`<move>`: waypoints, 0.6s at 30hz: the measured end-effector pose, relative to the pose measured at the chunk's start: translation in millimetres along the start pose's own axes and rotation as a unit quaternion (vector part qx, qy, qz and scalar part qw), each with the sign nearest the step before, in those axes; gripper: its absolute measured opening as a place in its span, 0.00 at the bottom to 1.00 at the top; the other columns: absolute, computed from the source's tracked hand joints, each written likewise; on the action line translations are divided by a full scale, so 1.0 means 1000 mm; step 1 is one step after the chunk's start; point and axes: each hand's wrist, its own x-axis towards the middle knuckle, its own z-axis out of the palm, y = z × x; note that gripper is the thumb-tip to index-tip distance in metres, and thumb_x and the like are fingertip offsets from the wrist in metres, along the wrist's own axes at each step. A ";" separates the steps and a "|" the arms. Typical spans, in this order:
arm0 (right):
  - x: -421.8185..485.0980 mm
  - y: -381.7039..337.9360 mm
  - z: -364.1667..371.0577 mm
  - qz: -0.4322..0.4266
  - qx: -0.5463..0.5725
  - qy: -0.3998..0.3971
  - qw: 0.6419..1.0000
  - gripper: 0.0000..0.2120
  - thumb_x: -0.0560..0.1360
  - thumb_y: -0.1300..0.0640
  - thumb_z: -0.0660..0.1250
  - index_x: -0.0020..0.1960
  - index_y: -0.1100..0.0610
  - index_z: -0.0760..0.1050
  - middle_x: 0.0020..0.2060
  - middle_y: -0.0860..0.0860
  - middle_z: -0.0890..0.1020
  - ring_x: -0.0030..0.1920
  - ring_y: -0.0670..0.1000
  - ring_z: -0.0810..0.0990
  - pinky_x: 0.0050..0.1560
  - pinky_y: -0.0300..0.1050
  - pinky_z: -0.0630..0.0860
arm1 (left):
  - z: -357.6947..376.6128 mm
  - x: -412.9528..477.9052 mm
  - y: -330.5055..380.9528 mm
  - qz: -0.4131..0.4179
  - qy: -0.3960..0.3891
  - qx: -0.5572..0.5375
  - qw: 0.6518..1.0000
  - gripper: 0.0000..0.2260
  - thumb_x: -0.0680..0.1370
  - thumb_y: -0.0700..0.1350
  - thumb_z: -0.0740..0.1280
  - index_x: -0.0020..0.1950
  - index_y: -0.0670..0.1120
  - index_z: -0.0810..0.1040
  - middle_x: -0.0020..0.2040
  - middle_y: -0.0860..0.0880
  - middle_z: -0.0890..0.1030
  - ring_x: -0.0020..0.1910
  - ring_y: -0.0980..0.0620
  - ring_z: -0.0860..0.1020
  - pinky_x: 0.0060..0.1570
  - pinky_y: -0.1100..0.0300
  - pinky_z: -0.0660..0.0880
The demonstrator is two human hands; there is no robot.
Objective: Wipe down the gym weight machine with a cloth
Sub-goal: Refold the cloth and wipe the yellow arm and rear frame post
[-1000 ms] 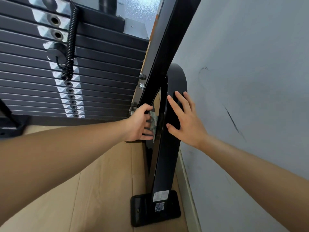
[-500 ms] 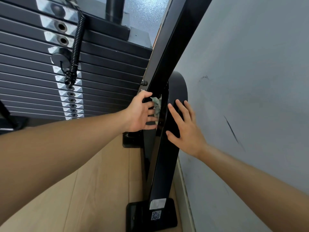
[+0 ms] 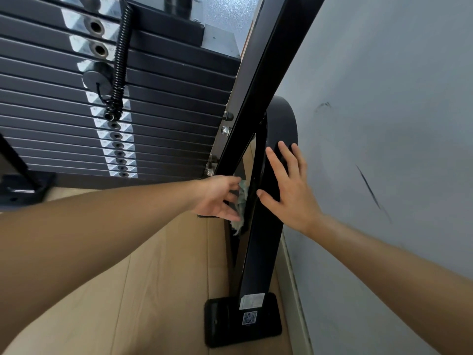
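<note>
One crumpled cloth [image 3: 240, 204] is sitting in the gap between the slanted bar [image 3: 266, 73] and the upright post [image 3: 258, 265]. The left hand [image 3: 216, 198] is gripping it, fingers curling round it. The right hand [image 3: 289, 190] is lying flat on the post, fingers straight and slightly spread. One weight stack [image 3: 166, 98] is standing behind.

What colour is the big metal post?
The post is glossy black; the head view shows it.
</note>
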 end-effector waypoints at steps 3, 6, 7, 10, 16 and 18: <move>-0.001 0.001 0.008 0.001 -0.012 0.008 1.000 0.40 0.78 0.46 0.66 0.82 0.51 0.48 0.81 0.52 0.46 0.80 0.55 0.36 0.78 0.62 0.56 | 0.002 0.000 -0.008 -0.042 -0.005 0.010 0.999 0.21 0.86 0.54 0.57 0.77 0.47 0.65 0.79 0.39 0.64 0.63 0.34 0.77 0.62 0.46 0.79; 0.000 0.005 0.017 -0.009 -0.031 0.014 0.999 0.39 0.79 0.45 0.63 0.82 0.53 0.46 0.81 0.55 0.44 0.80 0.58 0.35 0.79 0.60 0.48 | 0.003 0.000 -0.019 -0.092 -0.030 0.024 0.995 0.24 0.86 0.52 0.58 0.79 0.43 0.62 0.80 0.41 0.62 0.65 0.36 0.75 0.62 0.47 0.78; 0.000 0.005 0.019 -0.012 -0.036 0.019 0.999 0.39 0.79 0.44 0.62 0.82 0.54 0.46 0.81 0.56 0.44 0.80 0.59 0.35 0.79 0.58 0.46 | 0.003 0.000 -0.024 -0.105 -0.038 0.033 0.993 0.25 0.86 0.52 0.58 0.80 0.43 0.60 0.80 0.41 0.61 0.68 0.35 0.74 0.62 0.46 0.77; 0.002 0.007 0.028 -0.022 -0.059 0.048 0.997 0.39 0.79 0.43 0.61 0.82 0.57 0.47 0.81 0.60 0.46 0.80 0.63 0.39 0.80 0.57 0.43 | 0.004 0.007 -0.040 -0.126 -0.049 0.058 0.989 0.24 0.86 0.48 0.57 0.82 0.47 0.57 0.80 0.42 0.61 0.71 0.34 0.72 0.63 0.44 0.77; 0.008 0.011 0.041 -0.051 -0.082 0.127 0.987 0.41 0.76 0.44 0.67 0.79 0.63 0.56 0.78 0.66 0.55 0.78 0.71 0.49 0.78 0.65 0.52 | -0.011 0.022 -0.056 -0.075 -0.067 0.086 0.991 0.09 0.85 0.41 0.62 0.62 0.51 0.76 0.59 0.45 0.81 0.54 0.47 0.83 0.56 0.55 0.81; 0.010 0.013 0.043 -0.057 -0.078 0.141 0.985 0.41 0.75 0.44 0.68 0.78 0.63 0.56 0.77 0.67 0.56 0.78 0.71 0.50 0.78 0.64 0.52 | -0.021 0.027 -0.053 -0.036 -0.035 0.097 0.994 0.11 0.83 0.43 0.65 0.66 0.50 0.77 0.59 0.45 0.83 0.55 0.48 0.84 0.52 0.58 0.82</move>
